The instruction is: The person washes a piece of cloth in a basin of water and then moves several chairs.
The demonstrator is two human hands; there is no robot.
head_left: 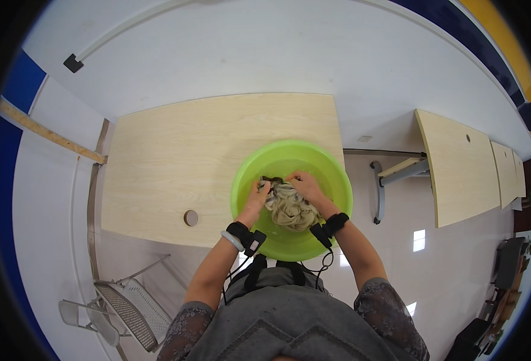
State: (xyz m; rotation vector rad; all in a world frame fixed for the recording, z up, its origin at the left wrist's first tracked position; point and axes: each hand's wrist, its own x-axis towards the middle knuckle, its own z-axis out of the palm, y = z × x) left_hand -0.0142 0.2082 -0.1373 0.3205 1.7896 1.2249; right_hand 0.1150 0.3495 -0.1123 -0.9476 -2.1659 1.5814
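Note:
A bunched wet cloth (291, 208), beige with darker grey patches, lies in water inside a lime-green basin (245, 174). My left hand (257, 195) is closed on the cloth's upper left edge, where a dark patterned part shows. On the upper right side of the bundle, my right hand (306, 185) pinches another part of the same cloth. Both hands are inside the basin's rim, a short way apart. The bulk of the cloth hangs in folds below and between them. Some fingertips are hidden by the cloth and the hands themselves.
The basin rests at the right end of a pale wooden table (175, 156), which has a round cable hole (191, 218). A folding chair (136, 310) stands at the lower left. Tilted tabletops (458, 168) are at the right. Black straps with cables circle both wrists.

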